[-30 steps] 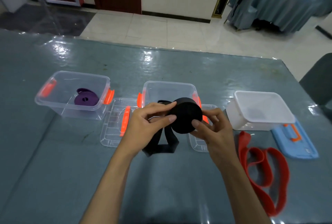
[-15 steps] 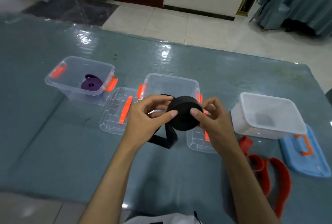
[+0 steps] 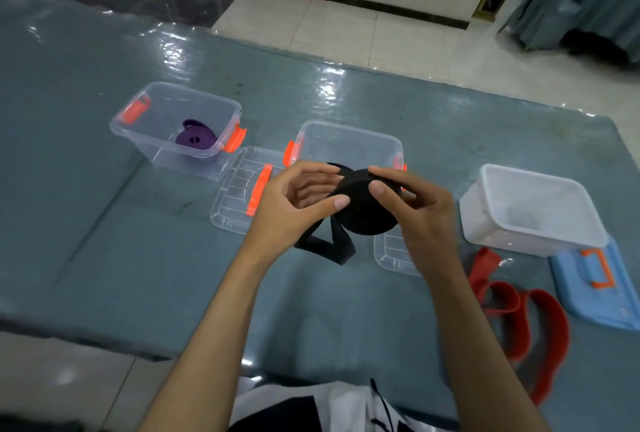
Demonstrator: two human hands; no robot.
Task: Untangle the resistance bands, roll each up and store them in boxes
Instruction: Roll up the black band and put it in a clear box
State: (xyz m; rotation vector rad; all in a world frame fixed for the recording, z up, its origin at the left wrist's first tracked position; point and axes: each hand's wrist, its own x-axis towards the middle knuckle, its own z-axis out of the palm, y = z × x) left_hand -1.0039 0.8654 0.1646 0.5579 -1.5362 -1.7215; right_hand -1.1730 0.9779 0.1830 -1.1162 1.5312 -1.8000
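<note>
Both hands hold the black band [image 3: 365,204] above the bench [image 3: 104,258], just in front of the middle clear box [image 3: 349,144]. Most of the band is wound into a thick roll; a loose tail hangs at 7 o'clock from the roll and its end lies folded on the bench. The left hand [image 3: 294,210] is at 9 o'clock of the roll, its fingers [image 3: 329,204] curled and pinching the band at the roll's edge. The right hand [image 3: 419,220] is at 3 o'clock, thumb and fingers pinching the roll across its flat face.

At 10 o'clock from the hands stands the left clear box [image 3: 176,126] with a rolled purple band [image 3: 195,140] inside. A clear lid [image 3: 242,189] lies between the two clear boxes. At 3 o'clock is a white box [image 3: 533,210], and a blue lid [image 3: 595,286] just beside it. The red band [image 3: 519,314] lies unrolled on the bench at 4 o'clock
</note>
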